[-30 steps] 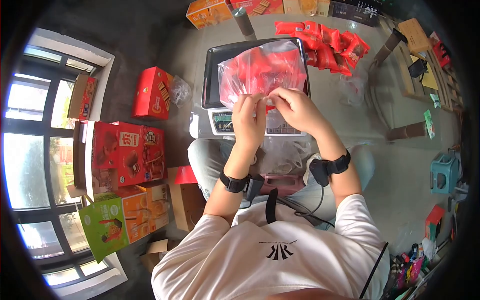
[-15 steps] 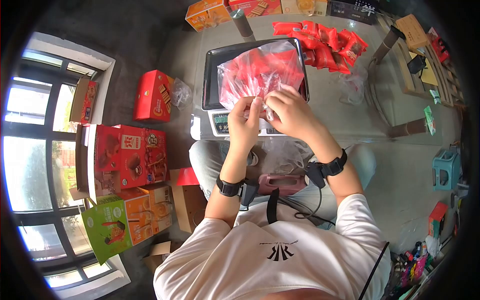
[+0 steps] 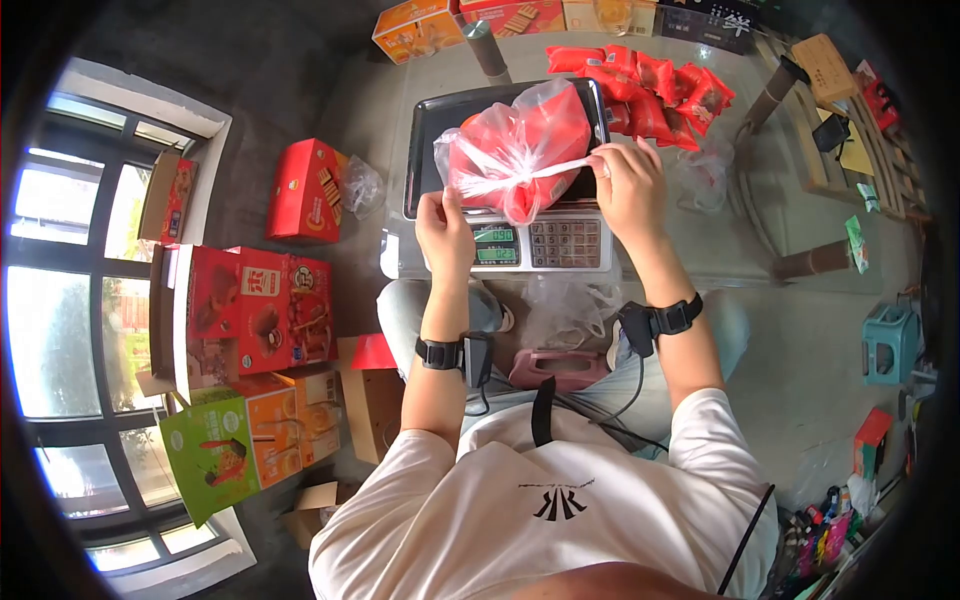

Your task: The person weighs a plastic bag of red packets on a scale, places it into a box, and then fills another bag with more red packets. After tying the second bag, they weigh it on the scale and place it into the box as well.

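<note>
A clear plastic bag with red packets inside rests on the black tray of a weighing scale. The bag's neck is gathered into a knot, and its two handles stretch out sideways. My left hand is closed on the left handle, at the tray's near left corner. The right handle is pinched in my right hand, beside the tray's right edge. Both handles look taut. Below the bag, the scale's green displays and keypad show.
Several red packets are heaped behind and right of the scale on the glass table. A crumpled clear bag lies near them. Red boxes stand at the left, and a pink stool is between the knees.
My hands have moved apart from the bag's middle, the left one leftward and down, the right one rightward. The bag's top is now drawn into a knot with both handles pulled out.
</note>
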`<state>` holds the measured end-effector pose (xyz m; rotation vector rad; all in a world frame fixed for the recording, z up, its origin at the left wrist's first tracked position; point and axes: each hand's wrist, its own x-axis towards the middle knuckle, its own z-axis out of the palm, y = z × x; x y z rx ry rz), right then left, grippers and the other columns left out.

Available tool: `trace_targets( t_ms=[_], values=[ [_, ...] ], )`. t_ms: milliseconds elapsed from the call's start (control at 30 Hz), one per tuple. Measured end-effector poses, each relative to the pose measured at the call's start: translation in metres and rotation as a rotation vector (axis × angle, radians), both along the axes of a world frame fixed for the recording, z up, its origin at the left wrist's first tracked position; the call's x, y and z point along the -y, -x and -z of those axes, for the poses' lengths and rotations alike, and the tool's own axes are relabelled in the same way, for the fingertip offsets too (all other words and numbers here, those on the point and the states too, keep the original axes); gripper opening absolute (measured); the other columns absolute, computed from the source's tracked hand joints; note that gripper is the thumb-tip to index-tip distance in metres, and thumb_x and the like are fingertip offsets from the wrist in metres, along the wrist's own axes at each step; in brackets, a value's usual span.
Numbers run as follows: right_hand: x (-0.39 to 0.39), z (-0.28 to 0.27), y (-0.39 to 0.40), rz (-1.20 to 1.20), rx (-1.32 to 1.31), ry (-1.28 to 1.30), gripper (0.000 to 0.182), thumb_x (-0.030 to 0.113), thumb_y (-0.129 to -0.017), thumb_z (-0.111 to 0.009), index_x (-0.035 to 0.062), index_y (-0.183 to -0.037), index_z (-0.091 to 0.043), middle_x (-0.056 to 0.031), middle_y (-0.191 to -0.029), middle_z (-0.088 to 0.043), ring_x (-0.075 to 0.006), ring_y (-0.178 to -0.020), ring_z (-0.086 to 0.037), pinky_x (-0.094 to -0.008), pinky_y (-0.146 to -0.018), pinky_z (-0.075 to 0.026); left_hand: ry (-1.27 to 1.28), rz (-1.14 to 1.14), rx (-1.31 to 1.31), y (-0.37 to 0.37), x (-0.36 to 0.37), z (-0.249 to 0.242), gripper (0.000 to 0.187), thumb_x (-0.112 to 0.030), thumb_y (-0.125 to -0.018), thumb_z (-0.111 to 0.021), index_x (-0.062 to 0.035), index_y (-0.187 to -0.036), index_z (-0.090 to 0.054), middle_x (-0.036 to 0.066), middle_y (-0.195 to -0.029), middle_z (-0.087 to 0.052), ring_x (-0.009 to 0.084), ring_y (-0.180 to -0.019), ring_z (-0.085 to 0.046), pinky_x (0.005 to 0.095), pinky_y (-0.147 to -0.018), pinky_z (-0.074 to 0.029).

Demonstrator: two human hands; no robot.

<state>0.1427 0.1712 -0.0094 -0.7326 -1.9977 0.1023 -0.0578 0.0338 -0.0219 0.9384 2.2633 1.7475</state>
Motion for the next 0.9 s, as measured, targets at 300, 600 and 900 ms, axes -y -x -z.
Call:
trace_targets(
  t_ms=[300,600,900],
  values=[
    [0.01,0.016,0.016,-0.392,-0.34,1.106,0.037,0.034,-0.1,-0.042,0.0017,-0.095,-0.059,-0.0058,-0.076,-0.06,-0.0161,-0.079,-0.067,-0.0278,-0.06,-0.054,0.015,-0.028,0.161,0.015,-0.004,0.008,0.027,-0.026,-0.099,-0.045,0.0006,-0.093,-0.05,0.011,-0.091,-0.061,0.0178,-0.078,-0.066,0.0273,-0.055,-0.053],
    [0.013,0.016,0.021,-0.485,-0.338,1.212,0.037,0.039,-0.097,-0.049,0.0039,-0.095,-0.06,-0.0019,-0.083,-0.06,-0.0106,-0.081,-0.061,-0.0268,-0.066,-0.052,0.047,0.075,0.173,-0.004,0.002,-0.001,0.027,-0.027,-0.098,-0.047,0.0002,-0.097,-0.052,0.009,-0.095,-0.056,0.0125,-0.083,-0.057,0.0267,-0.065,-0.055],
    [0.013,0.025,0.023,-0.605,-0.138,1.163,0.034,0.033,-0.097,-0.049,0.0014,-0.09,-0.06,-0.001,-0.083,-0.06,-0.008,-0.083,-0.057,-0.0245,-0.074,-0.045,-0.245,0.361,0.842,-0.006,-0.001,-0.026,0.022,-0.026,-0.099,-0.046,-0.0047,-0.1,-0.046,0.014,-0.111,-0.057,0.0227,-0.097,-0.058,0.0438,-0.086,-0.053]
  ],
)
